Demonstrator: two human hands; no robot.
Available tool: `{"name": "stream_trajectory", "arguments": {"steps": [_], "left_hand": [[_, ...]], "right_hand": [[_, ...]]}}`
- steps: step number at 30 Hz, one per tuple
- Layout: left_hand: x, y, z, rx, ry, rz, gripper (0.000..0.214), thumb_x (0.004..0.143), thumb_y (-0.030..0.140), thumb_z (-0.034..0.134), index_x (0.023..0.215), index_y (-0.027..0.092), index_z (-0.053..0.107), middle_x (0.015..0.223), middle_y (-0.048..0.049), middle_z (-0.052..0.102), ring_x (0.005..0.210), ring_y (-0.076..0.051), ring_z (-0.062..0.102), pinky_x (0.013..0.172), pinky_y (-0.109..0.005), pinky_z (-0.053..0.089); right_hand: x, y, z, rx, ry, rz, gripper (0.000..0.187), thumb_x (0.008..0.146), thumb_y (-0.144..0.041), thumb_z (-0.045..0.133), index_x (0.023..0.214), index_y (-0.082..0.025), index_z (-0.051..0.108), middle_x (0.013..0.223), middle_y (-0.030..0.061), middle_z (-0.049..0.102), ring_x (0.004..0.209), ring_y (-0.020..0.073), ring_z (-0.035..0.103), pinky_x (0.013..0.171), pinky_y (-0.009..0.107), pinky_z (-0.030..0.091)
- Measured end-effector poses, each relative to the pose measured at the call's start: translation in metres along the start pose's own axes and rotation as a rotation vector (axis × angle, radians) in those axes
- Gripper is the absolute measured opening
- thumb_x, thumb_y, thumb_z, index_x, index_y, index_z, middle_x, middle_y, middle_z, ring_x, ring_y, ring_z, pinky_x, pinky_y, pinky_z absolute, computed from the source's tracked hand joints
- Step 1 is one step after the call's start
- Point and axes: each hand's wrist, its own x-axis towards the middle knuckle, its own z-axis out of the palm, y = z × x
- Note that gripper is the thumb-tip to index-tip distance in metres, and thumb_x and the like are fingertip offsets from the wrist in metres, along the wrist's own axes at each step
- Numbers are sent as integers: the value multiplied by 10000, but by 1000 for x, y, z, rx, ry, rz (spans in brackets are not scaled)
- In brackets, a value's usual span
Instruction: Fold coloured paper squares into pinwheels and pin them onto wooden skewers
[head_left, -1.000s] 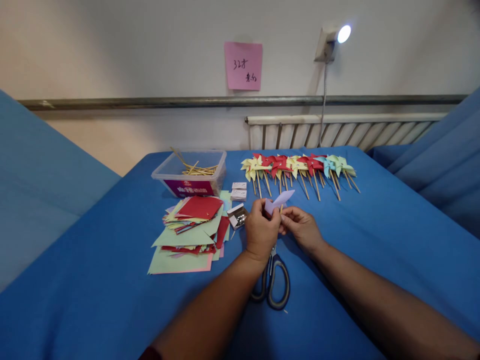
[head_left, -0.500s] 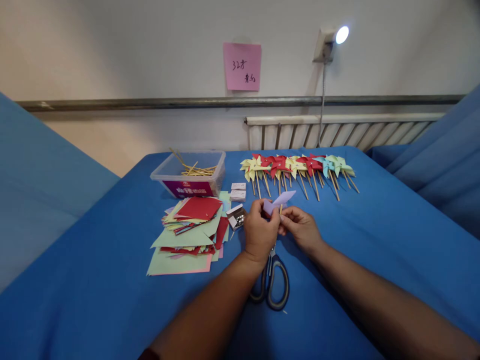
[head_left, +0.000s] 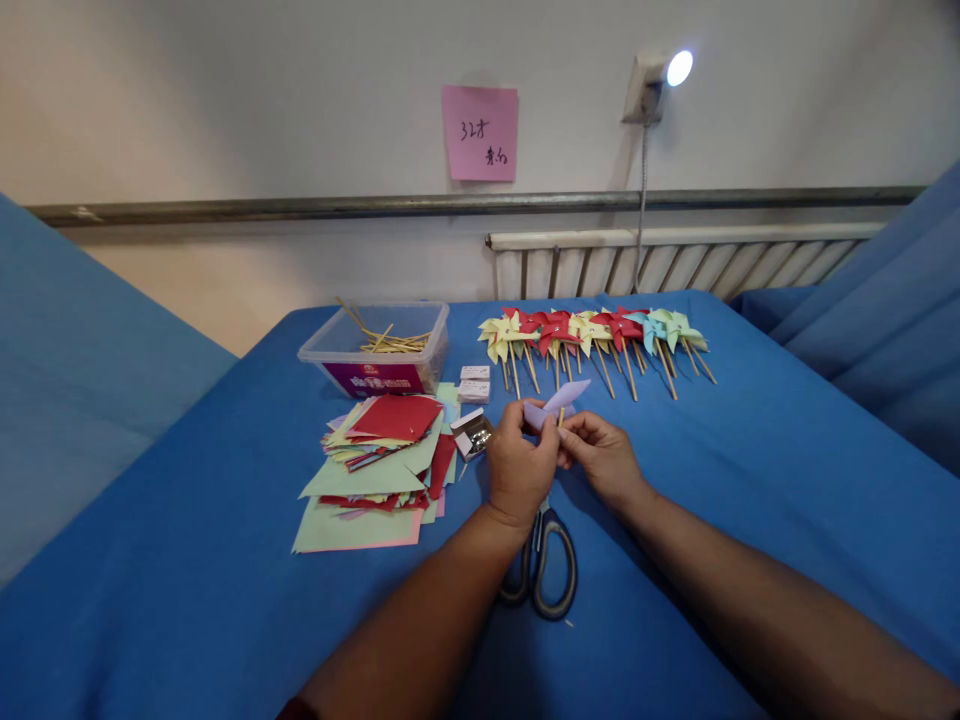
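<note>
Over the blue-draped counter, left hand pinches folded lilac paper, right hand a slim tan stick — seemingly mid-joining, needing steady alignment.

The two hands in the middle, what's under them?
Scissors, partly hidden, lie on the blue cloth. Their handles show, but the left hand and right hand cover the blade tips; anything else underneath can't be seen.

To the right of your right hand, bare blue cloth is leaving you room. On the left, the small open box is crowding your left hand, and the paper stack is blocking beyond it. Scissors are lying on the near side; pinwheels are barring the far side.
</note>
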Motion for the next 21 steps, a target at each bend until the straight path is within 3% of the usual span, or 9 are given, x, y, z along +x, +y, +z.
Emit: {"name": "stream_trajectory", "arguments": {"steps": [7,21], "left_hand": [[-1,-1,1,-14,-19,-15,187,768,257,597,949,214,595,814,-2,655,695,-134,614,697,-256,479],[-5,1,-1,-16,-16,97,252,741,183,591,992,202,602,875,-28,670,775,-145,632,751,-270,493]], "right_hand": [[-1,-6,3,-28,19,-9,271,716,-427,701,680,-182,589,497,-32,573,451,94,505,457,219,411],[-1,-9,4,-49,46,-57,218,736,-374,671,663,-187,583,534,-33,568,483,95,487,482,221,394]]}}
